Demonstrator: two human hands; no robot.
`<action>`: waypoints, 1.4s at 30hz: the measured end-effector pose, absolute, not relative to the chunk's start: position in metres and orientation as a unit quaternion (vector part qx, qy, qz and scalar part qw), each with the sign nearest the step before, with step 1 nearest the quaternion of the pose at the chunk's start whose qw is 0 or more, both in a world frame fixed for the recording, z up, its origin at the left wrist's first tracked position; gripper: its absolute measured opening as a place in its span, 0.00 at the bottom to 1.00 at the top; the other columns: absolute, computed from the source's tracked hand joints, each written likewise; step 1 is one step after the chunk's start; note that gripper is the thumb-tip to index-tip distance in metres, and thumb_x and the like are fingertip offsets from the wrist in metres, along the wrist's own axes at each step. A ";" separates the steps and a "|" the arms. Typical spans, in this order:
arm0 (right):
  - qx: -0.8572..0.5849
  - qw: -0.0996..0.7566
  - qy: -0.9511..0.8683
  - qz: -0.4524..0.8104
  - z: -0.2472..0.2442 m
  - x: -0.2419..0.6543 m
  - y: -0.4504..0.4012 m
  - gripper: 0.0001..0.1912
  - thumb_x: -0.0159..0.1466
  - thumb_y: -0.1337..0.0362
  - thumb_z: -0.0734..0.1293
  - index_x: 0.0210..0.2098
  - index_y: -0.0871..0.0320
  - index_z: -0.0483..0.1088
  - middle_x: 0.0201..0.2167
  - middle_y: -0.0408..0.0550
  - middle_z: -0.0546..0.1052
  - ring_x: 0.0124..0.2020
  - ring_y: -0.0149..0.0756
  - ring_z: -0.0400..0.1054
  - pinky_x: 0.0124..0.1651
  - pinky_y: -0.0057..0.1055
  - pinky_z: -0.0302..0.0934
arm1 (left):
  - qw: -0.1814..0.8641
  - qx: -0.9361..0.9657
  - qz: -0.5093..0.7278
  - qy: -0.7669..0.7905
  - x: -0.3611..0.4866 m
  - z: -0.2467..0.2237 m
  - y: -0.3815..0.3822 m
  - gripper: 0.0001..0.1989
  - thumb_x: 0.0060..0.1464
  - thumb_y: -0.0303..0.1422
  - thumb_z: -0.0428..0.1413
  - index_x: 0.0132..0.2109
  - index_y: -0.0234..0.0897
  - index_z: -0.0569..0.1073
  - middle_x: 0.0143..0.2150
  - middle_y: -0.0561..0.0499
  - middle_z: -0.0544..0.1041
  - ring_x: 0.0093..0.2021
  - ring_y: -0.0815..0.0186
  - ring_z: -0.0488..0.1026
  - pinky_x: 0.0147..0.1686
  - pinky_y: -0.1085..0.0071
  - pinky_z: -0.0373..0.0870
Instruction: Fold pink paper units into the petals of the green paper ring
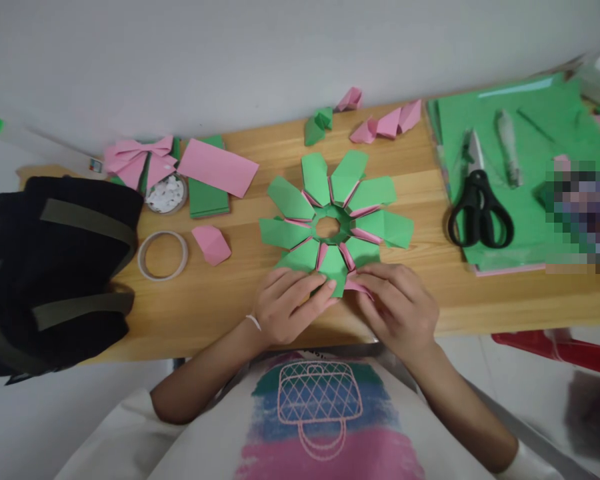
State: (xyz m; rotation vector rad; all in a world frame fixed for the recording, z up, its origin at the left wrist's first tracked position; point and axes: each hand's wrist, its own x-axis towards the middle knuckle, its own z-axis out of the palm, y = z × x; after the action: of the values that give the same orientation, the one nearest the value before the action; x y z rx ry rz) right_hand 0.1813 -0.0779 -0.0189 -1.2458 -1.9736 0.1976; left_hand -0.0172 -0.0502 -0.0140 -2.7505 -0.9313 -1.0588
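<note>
A ring-shaped paper flower (375,193) with green petals and pink folds between them lies on the wooden table, with a round hole at its centre. My left hand (293,303) pinches the green petal nearest to me, at the ring's front edge. Just right of it, my right hand (400,307) has its fingers closed on a pink folded piece (359,285), which touches the ring beside that petal. The fingers partly hide the piece and the front petals.
Black scissors (480,213) lie on green paper (530,233) at the right. Pink and green folded pieces (387,123) stand behind the ring. At left are a tape roll (141,257), a pink piece (212,245), pink paper (219,167) and a black bag (55,267).
</note>
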 end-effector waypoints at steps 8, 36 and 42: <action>-0.477 0.391 -0.783 0.083 -0.019 0.183 -0.076 0.07 0.62 0.71 0.67 0.41 0.58 0.72 0.35 0.50 0.78 0.35 0.37 0.71 0.35 0.34 0.64 | 0.028 -0.891 -0.335 -0.307 -0.018 -0.011 -0.050 0.07 0.57 0.29 0.60 0.42 0.32 0.74 0.33 0.51 0.81 0.33 0.69 0.76 0.34 0.70 0.70; -0.489 0.347 -0.798 0.058 -0.013 0.184 -0.072 0.04 0.64 0.69 0.67 0.38 0.57 0.74 0.34 0.47 0.79 0.33 0.35 0.71 0.37 0.33 0.63 | 0.005 -0.894 -0.338 -0.293 -0.018 -0.013 -0.048 0.05 0.57 0.28 0.60 0.42 0.33 0.74 0.34 0.51 0.80 0.34 0.69 0.76 0.36 0.71 0.68; -0.448 0.335 -0.828 0.038 -0.009 0.187 -0.065 0.02 0.62 0.68 0.69 0.36 0.59 0.73 0.32 0.47 0.80 0.33 0.34 0.72 0.36 0.33 0.62 | -0.022 -0.894 -0.331 -0.300 -0.018 -0.012 -0.045 0.03 0.58 0.28 0.58 0.41 0.34 0.74 0.34 0.53 0.81 0.33 0.70 0.76 0.35 0.72 0.68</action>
State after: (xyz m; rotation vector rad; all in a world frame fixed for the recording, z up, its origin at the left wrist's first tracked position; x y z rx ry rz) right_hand 0.1872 -0.0647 -0.0095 -1.1682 -2.1597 0.0991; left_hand -0.0185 -0.0454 -0.0122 -2.8502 -0.9568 -1.0542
